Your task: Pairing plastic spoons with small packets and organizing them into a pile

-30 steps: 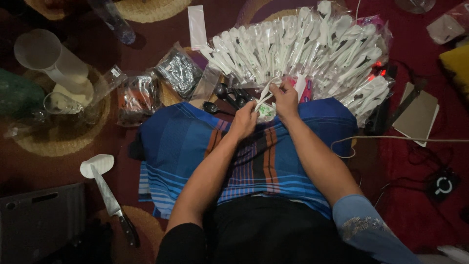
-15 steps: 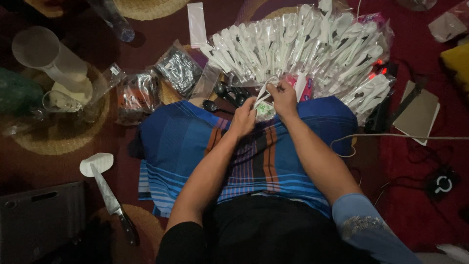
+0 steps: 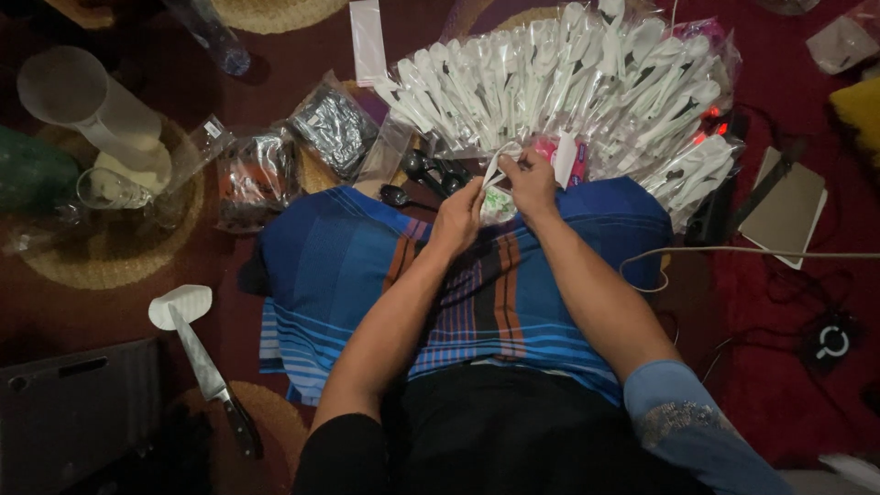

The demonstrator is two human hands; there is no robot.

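Both my hands pinch one small clear packet at the far edge of the blue striped cloth

From nine o'clock: one clear jug (image 3: 87, 105) on a round woven mat (image 3: 110, 252); at seven o'clock one knife (image 3: 213, 380) lies by one white scrap; two dark bagged bundles (image 3: 293, 151) sit at eleven. My left hand (image 3: 458, 217) and right hand (image 3: 530, 183), touching each other at twelve o'clock on the striped cloth (image 3: 348, 275), are closed narrow around the packet (image 3: 499, 197), fingertips pinching its top. Just beyond, a fan of wrapped white spoons (image 3: 568, 82), too many to count, hems my hands in; three black spoons (image 3: 426, 174) lie at eleven. One cable (image 3: 733, 249) crosses at three o'clock; the cloth's near half is open room
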